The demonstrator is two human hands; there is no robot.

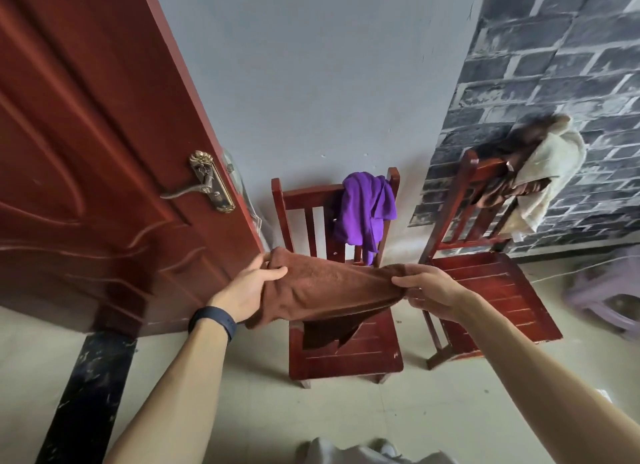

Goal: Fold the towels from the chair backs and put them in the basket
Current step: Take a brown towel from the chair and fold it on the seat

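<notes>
I hold a brown towel (322,290) stretched in the air over the seat of the middle red wooden chair (349,352). My left hand (247,288) grips its left end and my right hand (429,288) pinches its right end. A loose lower edge of the towel hangs down onto the seat. A purple towel (363,210) is draped over that chair's back. On the back of the right chair (485,283) hang a cream towel (547,172) and a brown towel (502,186). No basket is in view.
A dark red door (90,158) with a brass handle (204,183) stands open at the left, close to my left hand. A pale purple plastic stool (609,294) sits at the right edge. Brick-pattern wall behind the right chair, tiled floor below.
</notes>
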